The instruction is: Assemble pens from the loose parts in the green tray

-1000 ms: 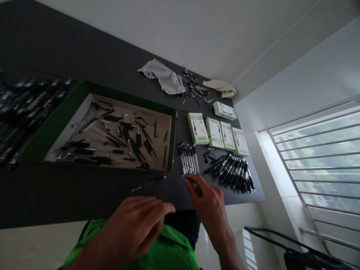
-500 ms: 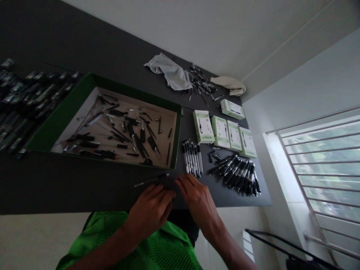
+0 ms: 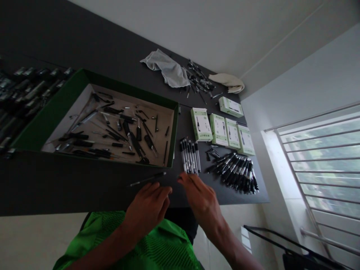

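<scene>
My left hand (image 3: 148, 207) rests at the near edge of the dark table (image 3: 84, 187), fingers loosely stretched out and together, with nothing visible in them. Just beyond its fingertips lies a thin black pen (image 3: 146, 179). My right hand (image 3: 201, 198) reaches forward with fingers spread, its fingertips right below a neat row of several clear pens with black caps (image 3: 190, 156). I see nothing held in it. The two hands are a short gap apart.
A green-walled tray (image 3: 50, 116) holds several loose pen parts. Several pale green boxes (image 3: 222, 129) stand in a row, with a pile of black pens (image 3: 238, 170) below them. Two cloths (image 3: 168, 71) and more loose parts lie at the back. A barred window (image 3: 317, 165) is on the right.
Both hands came together over the table edge near the lone pen, then drew slightly apart. My right hand has shifted back up toward the row of pens.
</scene>
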Demonstrator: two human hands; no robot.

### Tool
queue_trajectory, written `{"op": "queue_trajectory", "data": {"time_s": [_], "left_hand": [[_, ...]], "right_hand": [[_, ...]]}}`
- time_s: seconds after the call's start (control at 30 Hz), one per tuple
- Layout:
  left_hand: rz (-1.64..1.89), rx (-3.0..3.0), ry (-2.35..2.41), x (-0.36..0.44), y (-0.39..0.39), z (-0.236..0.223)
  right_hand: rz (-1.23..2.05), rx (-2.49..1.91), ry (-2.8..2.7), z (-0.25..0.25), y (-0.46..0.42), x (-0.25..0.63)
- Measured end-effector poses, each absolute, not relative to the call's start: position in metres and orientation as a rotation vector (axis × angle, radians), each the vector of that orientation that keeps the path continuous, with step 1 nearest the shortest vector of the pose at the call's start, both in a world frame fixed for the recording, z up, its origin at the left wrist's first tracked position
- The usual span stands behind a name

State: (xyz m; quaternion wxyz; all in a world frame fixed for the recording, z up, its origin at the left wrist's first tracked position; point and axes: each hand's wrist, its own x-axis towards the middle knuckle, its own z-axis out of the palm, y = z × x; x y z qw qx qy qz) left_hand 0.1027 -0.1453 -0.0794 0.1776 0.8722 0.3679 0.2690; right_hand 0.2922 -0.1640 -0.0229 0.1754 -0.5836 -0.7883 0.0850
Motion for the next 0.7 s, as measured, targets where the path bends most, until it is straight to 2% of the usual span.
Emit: {"op": "queue_trajectory", "data": {"time_s": [0.7], "left_hand": [[0.726,2.498,1.059,0.1043,-0.1434,-0.0789]], "right_hand": [[0.143,-1.647,-2.243,-0.0273,-0.1611,0.2986]]}}
